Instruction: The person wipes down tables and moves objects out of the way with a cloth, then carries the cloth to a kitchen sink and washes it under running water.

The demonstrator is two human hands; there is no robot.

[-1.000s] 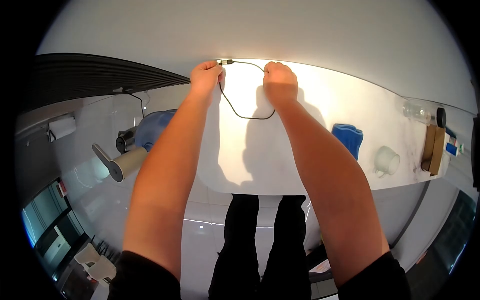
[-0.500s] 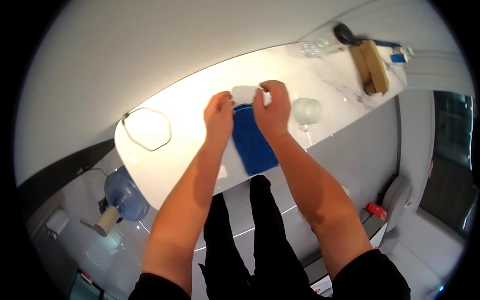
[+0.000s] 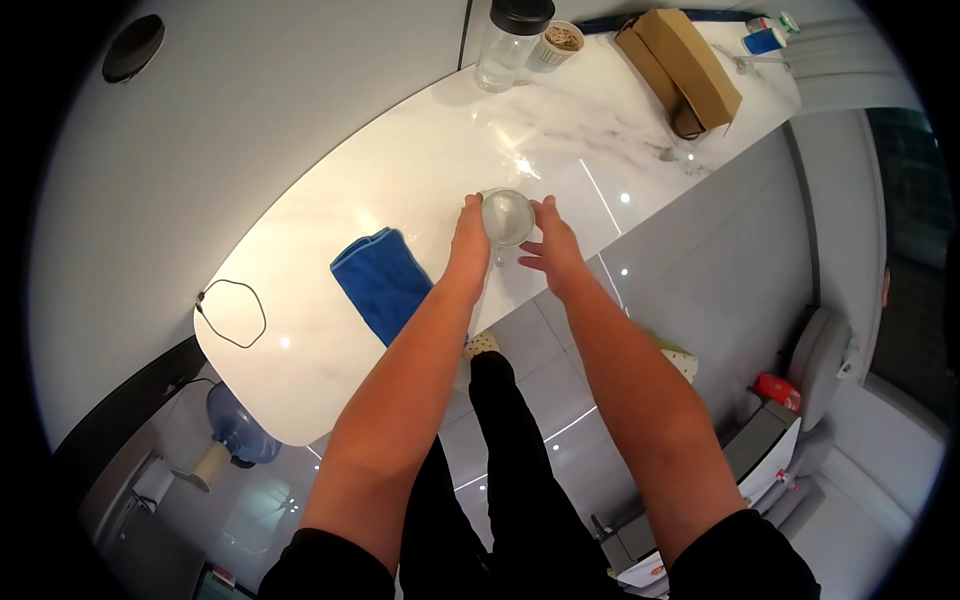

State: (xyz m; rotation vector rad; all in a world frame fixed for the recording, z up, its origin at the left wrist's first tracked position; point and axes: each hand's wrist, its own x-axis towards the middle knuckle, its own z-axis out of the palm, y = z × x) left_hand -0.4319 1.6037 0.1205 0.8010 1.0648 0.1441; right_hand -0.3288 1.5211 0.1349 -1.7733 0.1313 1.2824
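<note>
A clear glass mug (image 3: 508, 220) stands on the white marble-patterned table (image 3: 420, 150) between my two hands. Along its left side lies my left hand (image 3: 469, 240), its fingers stretched out and close against the glass; I cannot tell whether they press on it. At the mug's right side is my right hand (image 3: 556, 242), fingers spread apart, the tips near or touching the glass. The mug's handle points toward me. Left of my left forearm, a folded blue cloth (image 3: 380, 280) lies flat, its near corner partly covered by that arm.
A bottle with a black lid (image 3: 505, 45) and a paper cup (image 3: 556, 45) stand along the wall. Farther right is an open cardboard box (image 3: 685, 75). A looped black cable (image 3: 262, 310) lies at the left end, with a blue water jug (image 3: 240, 425) below the table edge.
Both hands have left the blue cloth and moved right to either side of the glass mug. The camera view has shifted, showing more of the back wall.
</note>
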